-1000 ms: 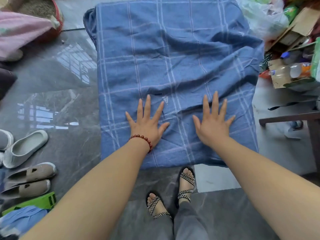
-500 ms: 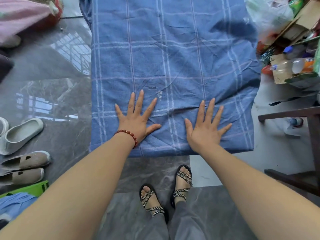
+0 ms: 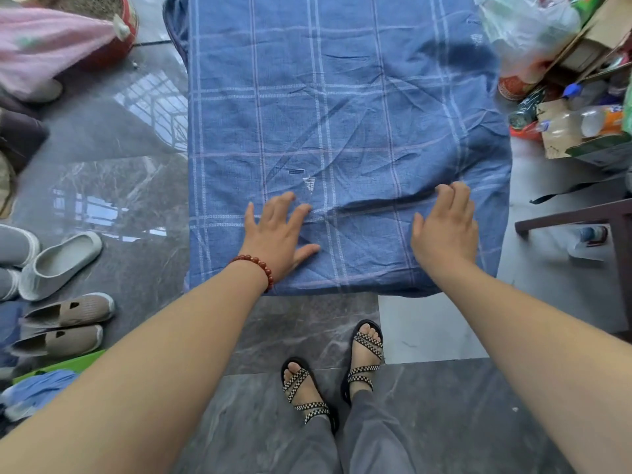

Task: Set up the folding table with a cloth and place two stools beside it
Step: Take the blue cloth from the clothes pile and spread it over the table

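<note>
Blue checked cloth [image 3: 342,97] covers the whole folding table, so the table itself is hidden beneath it, and the fabric hangs over the near edge and both side edges. Your left hand [image 3: 278,234] is down on the cloth close to the near edge, left of the middle, fingers spread apart and only slightly bent, thumb out to the side, pressing the fabric flat. A red bead bracelet [image 3: 254,265] sits on that wrist. Your right hand [image 3: 444,230] is over towards the near right corner, fingers side by side and bent a little, their tips resting on a long crease [image 3: 376,205] that runs across the cloth between your two hands. Neither hand is clamped on anything. More wrinkles fan out across the middle of the surface.

You're standing at the near edge in strappy sandals [image 3: 366,350] on the grey marble floor [image 3: 119,165]. Off the left edge, pale slippers [image 3: 58,265] and beige shoes [image 3: 68,309] lie on the floor. Off the right edge there's a torn cardboard box [image 3: 561,131], plastic bags [image 3: 526,29] and a dark wooden frame [image 3: 581,217].
</note>
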